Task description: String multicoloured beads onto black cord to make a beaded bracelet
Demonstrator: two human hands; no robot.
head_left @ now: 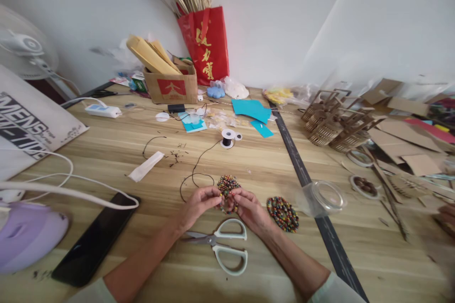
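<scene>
My left hand (199,204) and my right hand (249,204) face each other over the table, fingertips pinched on a strand of small multicoloured beads (227,205). A pile of the same beads (228,183) lies just beyond my fingers. To the right of my right hand rests a coiled bead strand (283,214). White-handled scissors (227,246) lie below my hands, their blades pointing left. Black cord (194,170) runs from a white spool (227,139) toward my left hand; whether it joins the beads is hidden.
At left are a black phone (95,241), a purple device (31,236) and white cables. A clear plastic jar (323,199) lies to the right, near woven baskets (330,123). Blue cards (251,110), a cardboard box (170,86) and a red bag (206,42) stand or lie behind.
</scene>
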